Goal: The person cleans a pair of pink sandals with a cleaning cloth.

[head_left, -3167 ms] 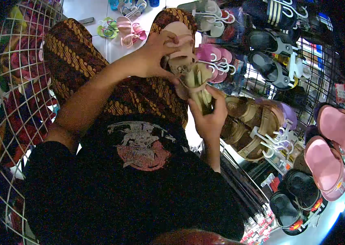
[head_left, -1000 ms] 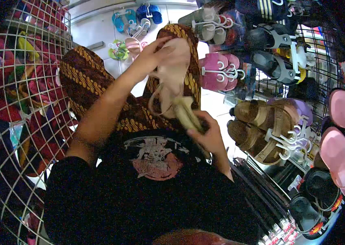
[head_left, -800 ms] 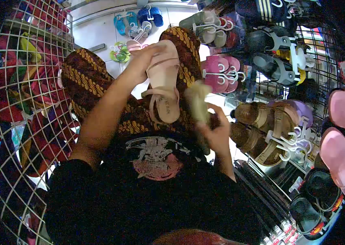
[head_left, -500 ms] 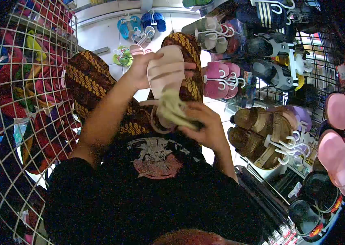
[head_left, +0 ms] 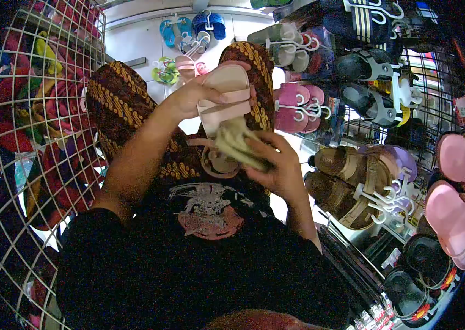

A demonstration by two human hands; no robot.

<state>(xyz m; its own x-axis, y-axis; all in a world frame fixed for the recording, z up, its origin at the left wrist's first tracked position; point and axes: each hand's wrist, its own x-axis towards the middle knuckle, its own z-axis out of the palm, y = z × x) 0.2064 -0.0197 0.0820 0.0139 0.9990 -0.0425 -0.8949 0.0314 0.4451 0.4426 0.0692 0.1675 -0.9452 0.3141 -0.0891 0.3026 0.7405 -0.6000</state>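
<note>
My left hand [head_left: 184, 103] is closed around a pale pink strapped sandal [head_left: 227, 80], its thumb lying across a strap. The sandal is held above my lap, between the knees of my brown batik-patterned trousers [head_left: 117, 93]. In my right hand [head_left: 281, 168] is a bunched pale yellow-green cloth [head_left: 236, 142], which touches or overlaps the lower end of the sandal. Just below the cloth, a second sandal [head_left: 216, 159] with a dark sole and pinkish straps lies on my lap, partly covered.
A wire-mesh basket [head_left: 9, 159] of colourful footwear stands on the left. Hangered sandals fill the right side, including brown sandals [head_left: 348, 190], magenta slippers [head_left: 298, 110] and pink slippers [head_left: 452, 214]. Blue sandals [head_left: 208, 25] and green flip-flops [head_left: 164, 71] lie on the white floor ahead.
My left hand's grip has shifted, with the thumb now over the sandal's strap. The sandal is tilted a little differently. The cloth in my right hand has moved slightly.
</note>
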